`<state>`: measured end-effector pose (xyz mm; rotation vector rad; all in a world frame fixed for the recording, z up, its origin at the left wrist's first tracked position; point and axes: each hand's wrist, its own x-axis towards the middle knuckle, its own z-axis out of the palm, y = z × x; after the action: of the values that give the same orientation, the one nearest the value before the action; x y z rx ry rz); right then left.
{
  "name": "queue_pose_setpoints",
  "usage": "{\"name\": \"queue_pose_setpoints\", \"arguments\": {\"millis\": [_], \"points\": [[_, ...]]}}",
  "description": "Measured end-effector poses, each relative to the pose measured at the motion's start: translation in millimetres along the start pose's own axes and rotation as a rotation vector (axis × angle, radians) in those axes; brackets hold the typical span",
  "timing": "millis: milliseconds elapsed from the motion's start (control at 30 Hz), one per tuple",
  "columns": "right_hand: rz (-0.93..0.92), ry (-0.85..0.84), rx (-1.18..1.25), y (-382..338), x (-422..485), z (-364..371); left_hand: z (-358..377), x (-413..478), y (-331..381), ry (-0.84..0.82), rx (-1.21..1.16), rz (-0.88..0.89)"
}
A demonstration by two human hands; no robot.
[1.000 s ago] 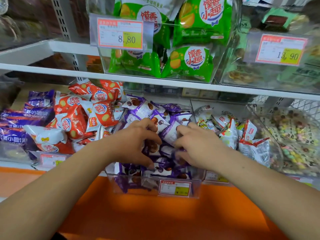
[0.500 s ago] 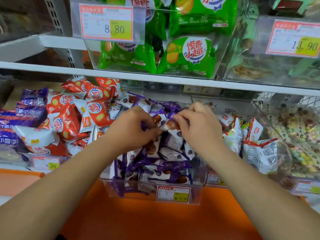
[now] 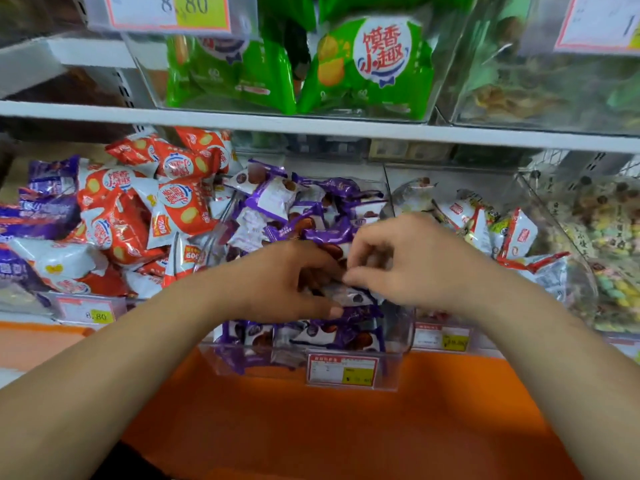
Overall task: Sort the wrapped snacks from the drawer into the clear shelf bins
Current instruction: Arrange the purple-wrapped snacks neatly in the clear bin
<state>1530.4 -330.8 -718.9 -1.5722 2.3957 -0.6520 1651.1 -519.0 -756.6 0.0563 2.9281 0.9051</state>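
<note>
Hands over the middle bin (image 3: 398,362), both down among the purple snacks (image 3: 277,202). Left hand (image 3: 284,278) is curled, thumb underneath, fingers closed round one snack (image 3: 349,294) at the front of the heap. Right hand (image 3: 408,261) meets it from the other side, thumb and forefinger pinching the same wrapper, the other fingers bent and raised above it. It's blurry here, so call it probably a shared pinch. The snack sits just on top of the pile, inside the bin's walls. Price tag (image 3: 343,370) on the bin's front. Red packs (image 3: 173,202) heaped to the left, white-and-red packs (image 3: 519,233) to the right. Green packs (image 3: 374,64) above the shelf (image 3: 311,128). Orange surface (image 3: 311,427) under the forearms.
</note>
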Motion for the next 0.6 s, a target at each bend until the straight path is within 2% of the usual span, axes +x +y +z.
{"name": "queue_pose_setpoints", "arguments": {"millis": [67,133,233,333,433,500,600], "points": [[0.015,-0.207,-0.027,-6,-8,3,-4,0,-2,-0.049,0.029,-0.038],[0.010,-0.293,-0.112,-4,-11,13,-12,-1,-1,-0.047,0.030,-0.069],[-0.021,-0.267,-0.140,-2,-11,22,-26,-6,6,-0.017,-0.015,-0.063],[-0.042,-0.239,-0.177,-4,-10,22,-30,-12,9,-0.220,-0.042,-0.111],[-0.017,-0.192,-0.338,-9,-8,27,-22,-10,9,-0.389,0.086,-0.129],[0.016,-0.159,-0.352,-10,-6,30,-14,-3,11,-0.393,0.190,-0.152],[0.005,-0.076,-0.321,-2,-4,33,-1,9,14,-0.336,0.219,-0.193]]}}
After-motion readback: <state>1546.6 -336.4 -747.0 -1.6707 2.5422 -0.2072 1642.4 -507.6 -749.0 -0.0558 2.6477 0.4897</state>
